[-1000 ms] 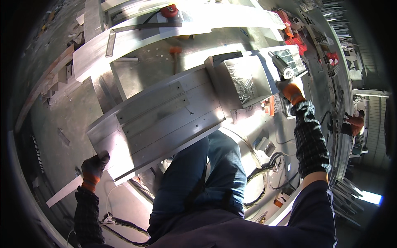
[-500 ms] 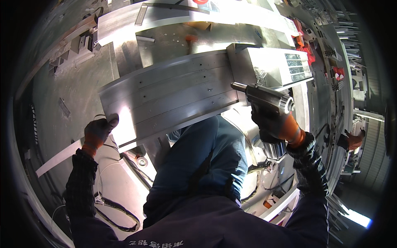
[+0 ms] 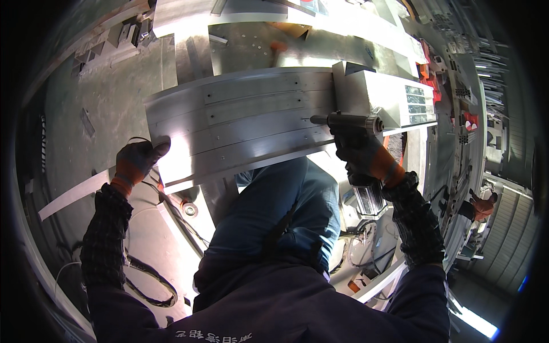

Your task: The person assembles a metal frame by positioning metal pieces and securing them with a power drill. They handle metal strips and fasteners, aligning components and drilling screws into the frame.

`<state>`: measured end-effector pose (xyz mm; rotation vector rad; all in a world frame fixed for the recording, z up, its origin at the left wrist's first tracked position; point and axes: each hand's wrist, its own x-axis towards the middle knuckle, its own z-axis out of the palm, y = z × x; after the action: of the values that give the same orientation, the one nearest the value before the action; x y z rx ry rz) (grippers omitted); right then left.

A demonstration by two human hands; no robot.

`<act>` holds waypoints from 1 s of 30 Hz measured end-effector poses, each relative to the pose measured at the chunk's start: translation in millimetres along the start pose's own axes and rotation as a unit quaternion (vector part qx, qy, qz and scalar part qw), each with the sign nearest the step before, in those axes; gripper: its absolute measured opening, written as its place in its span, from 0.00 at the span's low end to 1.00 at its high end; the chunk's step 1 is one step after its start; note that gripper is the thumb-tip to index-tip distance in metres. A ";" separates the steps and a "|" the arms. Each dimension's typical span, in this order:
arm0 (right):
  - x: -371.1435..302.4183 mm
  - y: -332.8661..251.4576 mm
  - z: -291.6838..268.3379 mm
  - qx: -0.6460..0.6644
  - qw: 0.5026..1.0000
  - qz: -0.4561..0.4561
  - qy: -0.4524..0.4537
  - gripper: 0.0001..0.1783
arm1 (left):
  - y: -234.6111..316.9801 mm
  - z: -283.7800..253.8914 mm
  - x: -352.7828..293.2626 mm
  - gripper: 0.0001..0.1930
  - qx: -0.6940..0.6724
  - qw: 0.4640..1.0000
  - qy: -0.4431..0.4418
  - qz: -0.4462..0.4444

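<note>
Metal panel (image 3: 251,108) lies across the view at 11 to 12 o'clock, its 9 o'clock end grasped by the left hand (image 3: 137,161), thumb on top, while the right hand (image 3: 363,153) wraps the grip of a power tool (image 3: 349,121), nose over the panel, contact unclear. Panel looks stiff, fairly light for its length, likely slick under gloves, so both ends suit holding, minding thin-looking rims. Near edge sits above the legs (image 3: 280,217) at 6, a box (image 3: 357,94) blocks 2, bench surface (image 3: 128,86) gives room toward 10.
</note>
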<state>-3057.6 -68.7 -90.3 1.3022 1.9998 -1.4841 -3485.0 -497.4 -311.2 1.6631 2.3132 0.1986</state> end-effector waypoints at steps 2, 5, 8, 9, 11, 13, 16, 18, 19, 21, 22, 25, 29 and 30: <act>-0.1 -4.3 5.1 0.021 1.000 -0.015 0.009 0.19 | -2.8 4.3 -2.8 0.12 -0.005 1.000 0.006 0.002; 3.3 3.6 7.9 0.011 0.998 -0.050 0.029 0.19 | -2.4 5.2 -1.1 0.13 -0.011 1.000 0.018 0.011; 7.3 7.3 6.5 -0.034 0.998 -0.048 0.029 0.18 | -4.3 5.2 -2.8 0.13 -0.011 1.000 0.021 0.016; 8.2 7.4 5.4 -0.052 0.997 -0.040 0.027 0.18 | -0.7 0.9 -1.1 0.12 -0.012 1.000 0.018 0.014; 10.1 5.9 3.7 -0.066 0.998 -0.018 0.012 0.21 | 7.7 -7.4 1.8 0.10 -0.023 1.000 0.002 -0.021; 10.4 0.2 1.6 -0.068 0.998 -0.015 -0.001 0.22 | 30.1 -28.6 10.7 0.29 -0.049 0.995 -0.011 -0.090; 9.3 -13.3 1.7 -0.057 0.998 -0.035 -0.007 0.20 | 41.0 -39.2 16.7 0.43 -0.061 0.988 -0.027 -0.136; 8.1 -28.4 2.3 -0.068 0.997 -0.046 -0.001 0.20 | 42.0 -41.3 17.7 0.43 -0.064 0.988 -0.032 -0.139; 8.6 -32.8 0.0 -0.079 0.997 -0.022 -0.009 0.20 | 42.4 -41.9 18.0 0.43 -0.069 0.987 -0.032 -0.139; 13.7 -40.0 -2.2 -0.103 0.994 0.019 -0.032 0.23 | 33.1 -35.7 8.0 0.30 -0.059 0.993 -0.020 -0.099; 16.1 -37.8 -3.4 -0.137 0.990 0.015 -0.031 0.24 | 22.3 -26.5 3.4 0.18 -0.047 0.997 -0.009 -0.054; 27.1 -27.8 -1.7 -0.210 0.977 -0.020 -0.023 0.25 | 7.4 -10.6 0.5 0.10 -0.018 0.999 0.027 0.032; 36.3 -28.9 10.5 -0.263 0.962 -0.075 -0.010 0.23 | 10.0 -10.2 0.5 0.08 -0.026 1.000 0.006 -0.002; 38.5 -32.0 13.0 -0.289 0.954 -0.077 -0.011 0.23 | 15.7 -15.2 -1.8 0.13 -0.038 0.999 -0.001 -0.034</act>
<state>-3107.1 -63.3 -104.3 0.8914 2.3153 -0.8470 -3475.0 -493.2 -292.2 1.5448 2.3262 0.2668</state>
